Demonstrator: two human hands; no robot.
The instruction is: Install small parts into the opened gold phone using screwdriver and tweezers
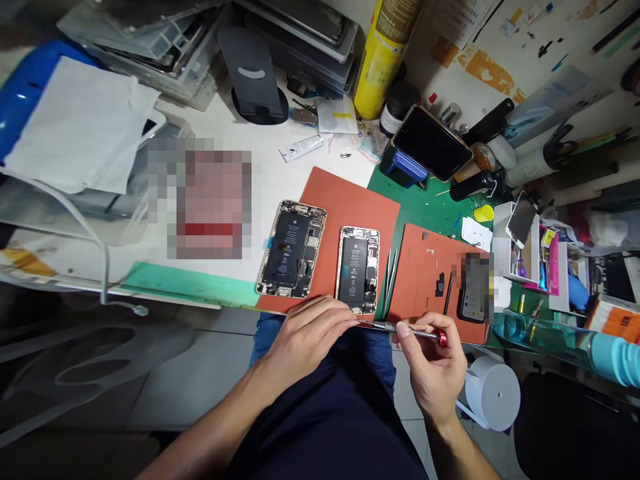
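My right hand [433,360] grips a slim precision screwdriver [387,327] with a red end cap, held almost level with its tip to the left. At that tip, the fingers of my left hand [317,330] are pressed together; whatever they pinch is hidden or too small to make out. Just beyond my hands lies an opened smartphone [354,267], its black battery and boards exposed. To its left is a larger opened smartphone [293,250], also without its screen. Both rest on a reddish-brown mat [345,200]. Tweezers [390,280] lie right of the smaller phone.
A second reddish mat [415,280] carries small dark parts and a phone [474,300]. Behind stand a propped phone [433,143], a yellow spray can [385,60] and a black phone stand [253,73]. At right, a blue-capped bottle [555,340] lies along the edge.
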